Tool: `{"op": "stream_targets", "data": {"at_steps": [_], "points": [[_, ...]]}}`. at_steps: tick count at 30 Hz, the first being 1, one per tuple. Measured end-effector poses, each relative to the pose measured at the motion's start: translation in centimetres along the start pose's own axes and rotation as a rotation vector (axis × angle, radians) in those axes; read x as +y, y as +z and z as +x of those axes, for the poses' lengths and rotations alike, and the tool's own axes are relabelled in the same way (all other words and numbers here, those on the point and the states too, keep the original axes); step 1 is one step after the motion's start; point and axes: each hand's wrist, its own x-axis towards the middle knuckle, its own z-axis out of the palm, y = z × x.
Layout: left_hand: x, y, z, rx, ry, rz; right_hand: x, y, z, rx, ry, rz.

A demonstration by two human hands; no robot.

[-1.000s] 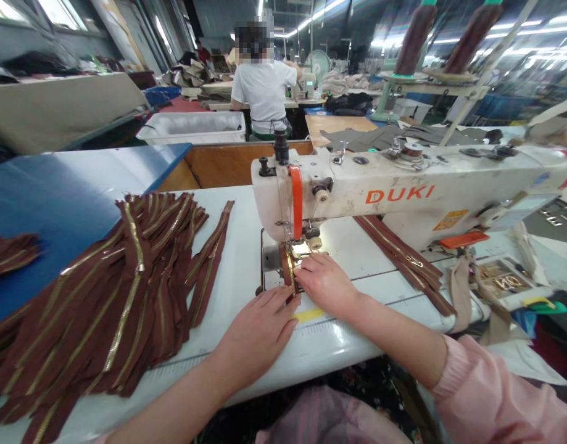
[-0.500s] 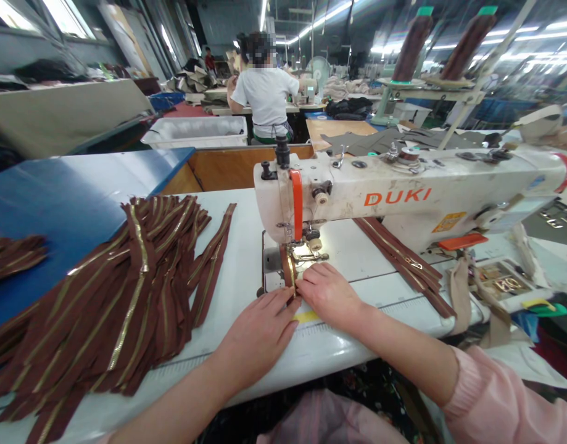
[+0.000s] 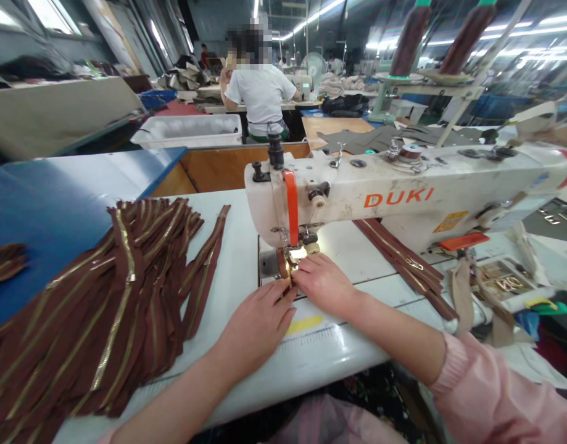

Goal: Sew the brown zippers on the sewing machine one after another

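Note:
Under the needle area of a white sewing machine (image 3: 339, 185) lies a brown zipper (image 3: 283, 264) with gold teeth, its near end between my hands. My left hand (image 3: 260, 314) presses on the zipper's near end, fingers together. From the right, my right hand (image 3: 322, 280) holds the zipper's edge close to the presser foot, fingertips bent down on it. Parts of the zipper are hidden beneath my fingers. A big pile of brown zippers (image 3: 126, 308) is spread left of the machine. A few more zippers (image 3: 398, 259) lie under the machine's arm on the right.
A blue table (image 3: 79, 179) adjoins on the left. Thread cones (image 3: 410, 43) stand on a holder behind. A tray of metal hardware (image 3: 505, 277) sits at the right. A person in a white shirt (image 3: 260, 92) sits ahead, beside a white bin (image 3: 188, 131).
Both hands have moved forward, toward the needle, with the zipper feeding further under the presser foot. The yellow mark on the table is more exposed. The view has shifted slightly.

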Motion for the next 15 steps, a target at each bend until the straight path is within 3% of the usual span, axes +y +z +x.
{"op": "stream_targets", "data": {"at_steps": [15], "points": [[-2.0, 0.5, 1.5, 0.103, 0.096, 0.040, 0.8, 0.3, 0.3, 0.016, 0.004, 0.042]]}}
